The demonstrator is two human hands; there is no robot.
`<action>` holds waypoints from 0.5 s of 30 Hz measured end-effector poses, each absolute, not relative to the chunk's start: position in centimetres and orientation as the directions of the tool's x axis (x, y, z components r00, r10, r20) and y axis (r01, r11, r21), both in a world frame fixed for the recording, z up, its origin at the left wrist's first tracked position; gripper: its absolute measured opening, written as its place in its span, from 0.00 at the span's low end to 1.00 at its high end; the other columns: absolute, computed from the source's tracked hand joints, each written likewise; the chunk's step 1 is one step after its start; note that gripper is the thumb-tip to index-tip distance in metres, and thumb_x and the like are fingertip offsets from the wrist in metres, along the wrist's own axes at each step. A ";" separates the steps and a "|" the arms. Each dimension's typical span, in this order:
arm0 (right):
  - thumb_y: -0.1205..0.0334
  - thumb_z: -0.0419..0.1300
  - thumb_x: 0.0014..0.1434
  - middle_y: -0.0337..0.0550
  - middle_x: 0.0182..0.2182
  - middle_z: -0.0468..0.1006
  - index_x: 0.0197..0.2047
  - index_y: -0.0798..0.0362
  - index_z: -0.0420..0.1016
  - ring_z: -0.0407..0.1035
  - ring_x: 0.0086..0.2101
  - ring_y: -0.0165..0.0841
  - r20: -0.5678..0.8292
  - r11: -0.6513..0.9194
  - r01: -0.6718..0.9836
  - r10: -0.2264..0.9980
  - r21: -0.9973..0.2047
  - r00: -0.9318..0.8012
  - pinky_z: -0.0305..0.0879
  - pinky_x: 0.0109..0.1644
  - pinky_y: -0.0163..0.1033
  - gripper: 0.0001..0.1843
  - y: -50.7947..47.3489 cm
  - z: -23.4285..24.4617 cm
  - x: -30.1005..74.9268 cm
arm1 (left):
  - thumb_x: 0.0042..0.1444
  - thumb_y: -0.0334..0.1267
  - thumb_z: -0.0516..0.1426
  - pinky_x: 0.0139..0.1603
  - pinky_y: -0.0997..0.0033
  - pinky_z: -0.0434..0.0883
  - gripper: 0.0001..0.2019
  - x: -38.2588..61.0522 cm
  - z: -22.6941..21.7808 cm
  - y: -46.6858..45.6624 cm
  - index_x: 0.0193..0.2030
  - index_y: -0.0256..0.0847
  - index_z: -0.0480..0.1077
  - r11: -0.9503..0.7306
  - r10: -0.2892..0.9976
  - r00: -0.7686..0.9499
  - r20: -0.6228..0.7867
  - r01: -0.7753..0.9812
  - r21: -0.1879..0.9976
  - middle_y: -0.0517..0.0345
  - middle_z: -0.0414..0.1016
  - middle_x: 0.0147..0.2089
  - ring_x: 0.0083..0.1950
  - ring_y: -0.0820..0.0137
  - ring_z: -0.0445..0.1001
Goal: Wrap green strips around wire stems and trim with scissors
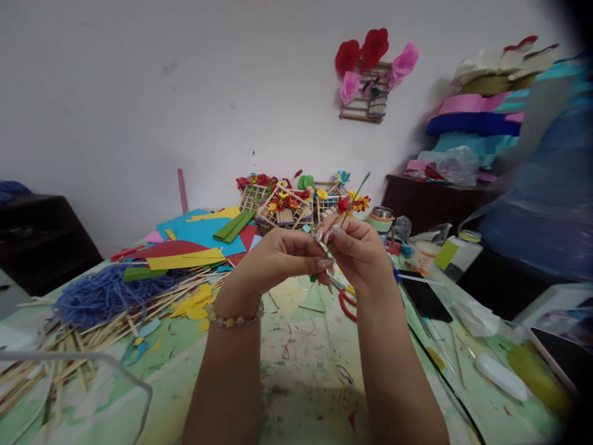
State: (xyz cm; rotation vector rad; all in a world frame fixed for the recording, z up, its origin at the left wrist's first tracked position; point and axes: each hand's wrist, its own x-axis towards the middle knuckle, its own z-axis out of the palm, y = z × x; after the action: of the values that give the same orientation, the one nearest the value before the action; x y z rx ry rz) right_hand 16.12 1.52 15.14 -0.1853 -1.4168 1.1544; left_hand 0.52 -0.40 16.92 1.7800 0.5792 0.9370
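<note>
Both my hands meet over the middle of the table, pinching one thin green stem [356, 199]. My left hand [290, 256], with a beaded bracelet [236, 320] at its wrist, is closed on the lower part. My right hand [356, 247] is closed just above it, and the stem slants up and to the right out of its fingers. What sits at the stem's lower end is mostly hidden by the fingers; a bit of dark green shows below them. Beneath my right hand lie red-handled scissors [347, 306], partly covered by that hand.
Coloured paper sheets [185, 232], blue yarn [106, 296] and wooden sticks [92, 337] lie at left. Small stick frames with paper flowers [285, 204] stand at the back. At right are a black phone [424, 296], a jar [381, 217], a dark cable [445, 377] and a white oblong object [501, 377].
</note>
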 end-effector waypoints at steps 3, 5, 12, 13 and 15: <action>0.60 0.70 0.44 0.35 0.26 0.70 0.19 0.53 0.69 0.64 0.28 0.26 0.630 0.456 -0.540 0.754 -0.707 -0.188 0.64 0.34 0.35 0.13 1.2 15.3 15.6 | 0.48 0.35 0.63 0.33 0.76 0.70 0.06 0.6 17.0 -0.5 0.25 0.34 0.74 -0.369 0.752 0.575 0.321 -0.035 0.929 0.55 0.77 0.25 0.29 0.75 0.74; 0.61 0.70 0.44 0.34 0.25 0.68 0.19 0.53 0.68 0.63 0.27 0.25 0.627 0.449 -0.559 0.760 -0.697 -0.171 0.64 0.34 0.35 0.14 1.2 15.3 15.5 | 0.48 0.34 0.63 0.33 0.77 0.70 0.06 0.6 17.0 -0.5 0.25 0.34 0.74 -0.356 0.757 0.572 0.316 -0.045 0.933 0.55 0.77 0.25 0.29 0.74 0.75; 0.51 0.63 0.52 0.42 0.41 0.75 0.35 0.48 0.79 0.69 0.38 0.30 0.643 0.459 -0.478 0.677 -0.749 -0.358 0.66 0.46 0.40 0.11 1.5 15.3 16.4 | 0.46 0.34 0.64 0.34 0.75 0.71 0.06 0.6 17.0 -0.6 0.24 0.34 0.73 -0.348 0.778 0.531 0.337 -0.083 0.934 0.56 0.77 0.23 0.28 0.74 0.75; 0.53 0.63 0.53 0.42 0.41 0.76 0.33 0.48 0.80 0.69 0.39 0.30 0.646 0.474 -0.464 0.679 -0.748 -0.347 0.66 0.47 0.40 0.09 1.5 15.3 16.6 | 0.46 0.34 0.64 0.34 0.75 0.71 0.06 0.7 17.0 -0.6 0.24 0.34 0.73 -0.346 0.778 0.530 0.337 -0.086 0.934 0.56 0.77 0.24 0.28 0.74 0.75; 0.58 0.63 0.53 0.41 0.39 0.76 0.28 0.49 0.79 0.69 0.40 0.30 0.651 0.493 -0.453 0.689 -0.743 -0.319 0.66 0.47 0.39 0.06 1.3 15.3 16.6 | 0.46 0.34 0.64 0.34 0.75 0.72 0.06 0.8 16.9 -0.5 0.24 0.33 0.73 -0.336 0.772 0.543 0.330 -0.093 0.937 0.56 0.77 0.24 0.28 0.74 0.75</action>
State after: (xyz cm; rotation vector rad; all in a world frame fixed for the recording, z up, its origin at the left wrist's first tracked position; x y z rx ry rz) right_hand 16.61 1.34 15.30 -0.2144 -1.5066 1.1596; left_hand 0.82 -0.46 16.91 1.6888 0.5760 0.9882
